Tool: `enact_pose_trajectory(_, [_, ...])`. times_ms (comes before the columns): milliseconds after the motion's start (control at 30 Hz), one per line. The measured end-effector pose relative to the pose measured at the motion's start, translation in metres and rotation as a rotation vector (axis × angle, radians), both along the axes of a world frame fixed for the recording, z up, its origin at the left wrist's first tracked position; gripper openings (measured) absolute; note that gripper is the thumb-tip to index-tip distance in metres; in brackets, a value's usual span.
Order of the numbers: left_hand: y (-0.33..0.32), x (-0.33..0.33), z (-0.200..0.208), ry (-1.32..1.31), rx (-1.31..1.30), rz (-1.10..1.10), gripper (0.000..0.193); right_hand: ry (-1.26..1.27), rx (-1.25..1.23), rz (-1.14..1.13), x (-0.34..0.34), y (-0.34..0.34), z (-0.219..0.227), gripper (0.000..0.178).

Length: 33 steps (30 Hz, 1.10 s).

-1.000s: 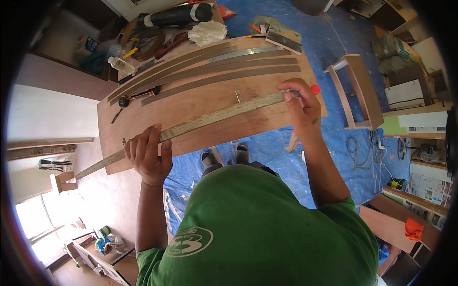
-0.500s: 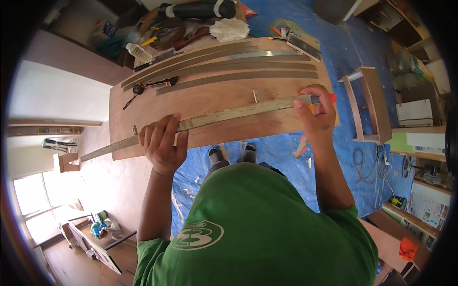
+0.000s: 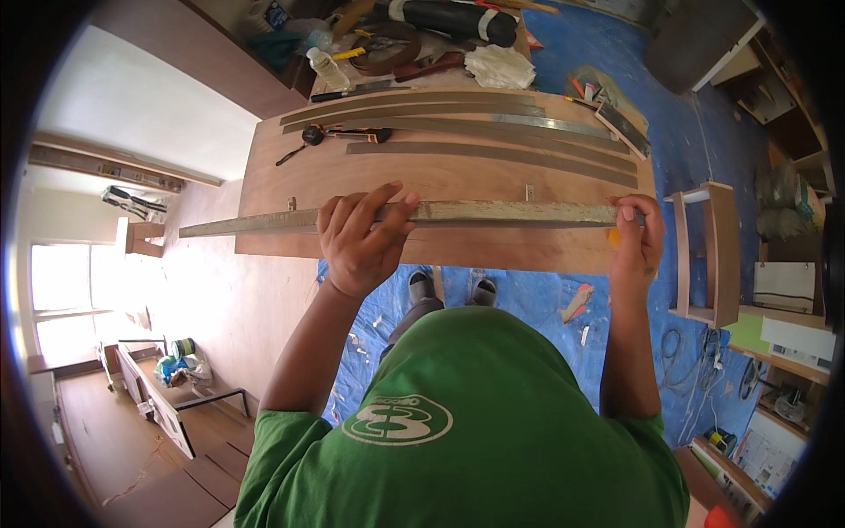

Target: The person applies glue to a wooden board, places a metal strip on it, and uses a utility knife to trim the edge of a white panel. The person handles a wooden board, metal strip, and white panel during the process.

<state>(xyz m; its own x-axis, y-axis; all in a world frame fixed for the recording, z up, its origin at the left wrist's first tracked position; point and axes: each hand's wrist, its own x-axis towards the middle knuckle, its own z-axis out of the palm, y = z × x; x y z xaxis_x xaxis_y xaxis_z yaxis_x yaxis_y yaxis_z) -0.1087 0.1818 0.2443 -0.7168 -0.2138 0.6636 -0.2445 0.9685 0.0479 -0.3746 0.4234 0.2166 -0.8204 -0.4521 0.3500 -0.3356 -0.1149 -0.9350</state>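
Note:
Held across the front of a wooden board [image 3: 308,251] is a long, straight, worn grey-beige bar [image 3: 510,212]. My left hand [image 3: 363,236] grips it left of the middle, fingers over its top. My right hand [image 3: 640,233] is closed around its right end, with a bit of something orange showing beside the fingers. The bar's left end sticks out past the board's edge. Just beyond the bar are two small metal fittings, one [image 3: 530,191] near the middle and one [image 3: 292,203] at the left. Several thin brown strips [image 3: 493,159] lie farther back on the board.
A tape measure [image 3: 312,135] and an orange-black tool [image 3: 361,135] lie on the board. Behind stand a plastic bottle [image 3: 327,69], crumpled white cloth [image 3: 499,67] and a black roll [image 3: 453,19]. A small wooden frame [image 3: 723,255] stands right, on blue sheeting [image 3: 528,308].
The bar has turned from slanting to nearly level across the view. My left hand has shifted right and up, and my right hand has come down slightly. The whole view has shifted too.

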Motion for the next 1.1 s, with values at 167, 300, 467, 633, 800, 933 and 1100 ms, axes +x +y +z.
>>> enact_pose_trajectory(167, [-0.005, 0.006, -0.002, 0.005, -0.057, -0.04, 0.031, -0.057, 0.022, -0.006, -0.002, 0.002, -0.003, 0.014])
enact_pose_trajectory(300, [-0.006, 0.009, 0.003, -0.018, -0.076, -0.023, 0.042, -0.032, 0.016, -0.015, -0.005, 0.001, -0.012, 0.021])
enact_pose_trajectory(467, [-0.013, 0.018, 0.005, -0.006, -0.009, -0.073, 0.041, -0.016, 0.072, -0.042, -0.01, -0.002, -0.012, 0.026])
enact_pose_trajectory(633, [-0.024, 0.048, 0.002, -0.043, 0.067, -0.001, 0.049, 0.032, 0.084, -0.044, -0.017, -0.001, -0.014, 0.027])
enact_pose_trajectory(800, [-0.048, 0.105, -0.002, -0.056, 0.095, 0.215, 0.057, 0.056, 0.084, -0.019, -0.02, -0.005, -0.01, 0.029])
enact_pose_trajectory(933, [-0.077, 0.149, -0.009, -0.067, 0.074, 0.423, 0.06, 0.057, 0.061, -0.015, -0.021, -0.005, -0.011, 0.03])
enact_pose_trajectory(1100, [-0.114, 0.213, -0.017, -0.058, 0.039, 0.675, 0.062, 0.057, 0.079, -0.021, -0.017, -0.004, -0.01, 0.028])
